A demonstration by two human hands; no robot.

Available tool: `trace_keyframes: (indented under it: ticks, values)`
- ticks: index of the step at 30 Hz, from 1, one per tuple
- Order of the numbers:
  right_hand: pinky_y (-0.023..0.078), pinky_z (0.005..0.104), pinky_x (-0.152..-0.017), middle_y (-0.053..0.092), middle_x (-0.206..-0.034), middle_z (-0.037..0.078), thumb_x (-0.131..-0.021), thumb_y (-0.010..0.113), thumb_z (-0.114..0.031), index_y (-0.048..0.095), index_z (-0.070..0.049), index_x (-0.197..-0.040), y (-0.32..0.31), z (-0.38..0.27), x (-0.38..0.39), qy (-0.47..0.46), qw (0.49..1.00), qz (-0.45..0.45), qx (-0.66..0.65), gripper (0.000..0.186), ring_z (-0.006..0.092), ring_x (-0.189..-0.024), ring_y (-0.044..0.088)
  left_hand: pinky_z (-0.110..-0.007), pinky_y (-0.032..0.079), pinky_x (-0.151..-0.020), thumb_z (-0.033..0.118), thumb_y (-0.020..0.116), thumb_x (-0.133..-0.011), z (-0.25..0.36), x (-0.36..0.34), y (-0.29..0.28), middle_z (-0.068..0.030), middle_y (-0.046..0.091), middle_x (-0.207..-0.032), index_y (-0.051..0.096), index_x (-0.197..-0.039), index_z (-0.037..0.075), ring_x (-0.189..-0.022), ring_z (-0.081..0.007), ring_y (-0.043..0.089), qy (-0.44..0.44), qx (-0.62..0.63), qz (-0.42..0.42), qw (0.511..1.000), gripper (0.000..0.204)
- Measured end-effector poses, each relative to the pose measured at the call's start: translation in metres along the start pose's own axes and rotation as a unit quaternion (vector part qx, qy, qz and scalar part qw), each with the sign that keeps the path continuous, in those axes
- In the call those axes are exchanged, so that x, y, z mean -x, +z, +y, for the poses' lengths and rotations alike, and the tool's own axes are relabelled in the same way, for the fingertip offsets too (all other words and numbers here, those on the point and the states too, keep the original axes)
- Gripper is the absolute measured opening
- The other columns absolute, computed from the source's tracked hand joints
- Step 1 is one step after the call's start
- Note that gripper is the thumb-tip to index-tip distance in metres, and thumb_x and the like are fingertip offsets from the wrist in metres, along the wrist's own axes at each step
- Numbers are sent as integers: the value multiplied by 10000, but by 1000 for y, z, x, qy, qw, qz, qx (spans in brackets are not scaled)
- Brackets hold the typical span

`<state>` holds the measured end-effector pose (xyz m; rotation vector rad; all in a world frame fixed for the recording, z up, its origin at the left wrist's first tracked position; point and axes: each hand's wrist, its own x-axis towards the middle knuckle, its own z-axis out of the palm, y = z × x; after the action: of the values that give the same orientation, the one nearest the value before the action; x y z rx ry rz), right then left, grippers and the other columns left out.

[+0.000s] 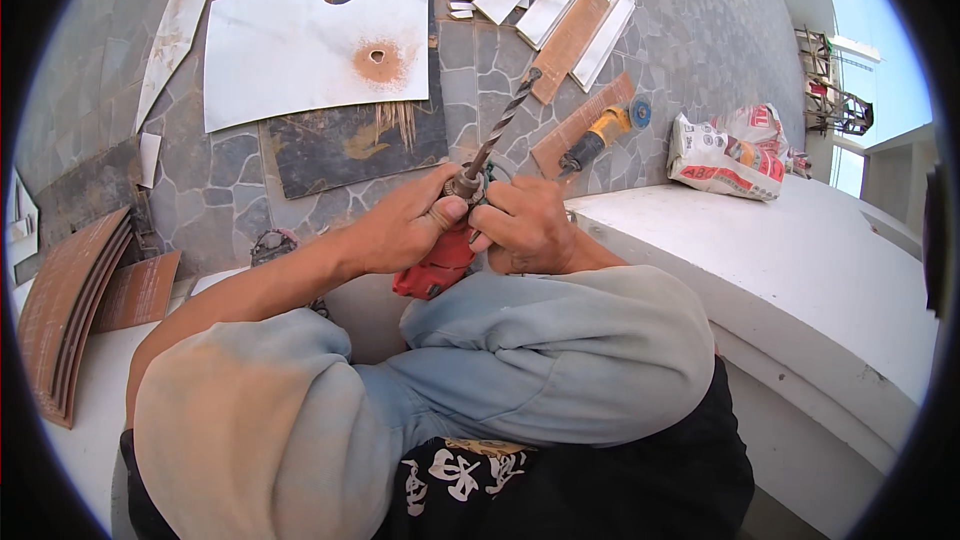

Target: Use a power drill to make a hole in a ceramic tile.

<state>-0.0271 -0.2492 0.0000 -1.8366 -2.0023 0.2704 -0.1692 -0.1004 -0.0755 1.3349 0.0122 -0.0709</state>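
Note:
A red power drill (440, 265) rests against my bent legs, its long spiral drill bit (507, 123) pointing away and up to the right. My left hand (420, 225) is closed around the drill's metal chuck (463, 186), thumb on top. Just to its right, my right hand (530, 225) is closed in a pinch beside the chuck. A thin dark greenish cord loops by its fingers; what they grip is mostly hidden. Beyond the hands lies a white tile (290, 60) with a notch in its far edge and a small hole ringed by reddish dust.
A dark board (340, 155) lies under the tile. Cut tile strips (560, 20) and a yellow angle grinder (605, 135) lie at the far right. A printed bag (728, 155) stands by the white ledge (770, 250). Brown-backed tiles (75, 310) are stacked at left.

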Motion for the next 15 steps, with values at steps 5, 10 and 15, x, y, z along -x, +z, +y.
trace_keyframes:
  ticks: [5,10,15]
  values:
    - [433,367,-482,478,-692,50,-617,734,-105,532,-105,-715,11,3,2,29,998,42,-41,224,233,-534,539,-381,442,-931,391,437,-1057,-1,-3,0,-169,598,-1079,490,-1263,25,-987,-291,566,-20,31,14,999,424]
    - [477,365,-537,572,-733,87,-763,702,-51,591,-74,-808,35,-3,4,119,977,123,-127,122,287,-603,601,-340,433,-970,383,432,-1072,1,-9,-3,-136,607,-1116,499,-1305,24,-1035,-240,563,-47,-15,88,995,433]
    - [467,329,-582,608,-755,98,-1011,584,-177,622,-33,-915,21,5,6,173,942,36,-286,176,251,-607,577,-323,412,-1021,430,465,-1067,-9,-4,-10,-60,578,-1217,467,-1364,45,-1162,-142,521,-109,120,-3,987,486]
